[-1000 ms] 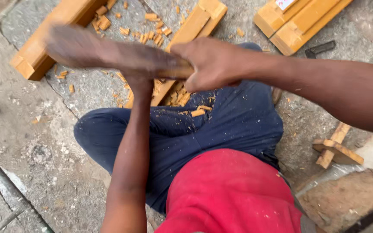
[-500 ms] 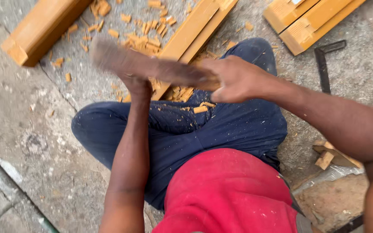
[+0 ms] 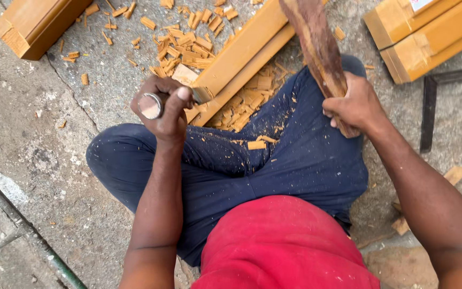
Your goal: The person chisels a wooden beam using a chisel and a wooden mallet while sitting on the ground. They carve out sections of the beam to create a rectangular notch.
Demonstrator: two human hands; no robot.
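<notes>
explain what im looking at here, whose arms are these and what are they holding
This is one picture from a camera worn on a person's head, looking down at their own lap and arms. They sit on a concrete floor in dark blue trousers and a red shirt.

The left hand grips a chisel; you see its round metal end, and its tip is hidden where it meets a long wooden beam. The right hand holds a dark wooden club, raised and pointing away from the body.

Wood chips lie scattered round the beam and on the trousers. More wooden pieces sit at the top left and top right, with a dark metal square beside the latter.
</notes>
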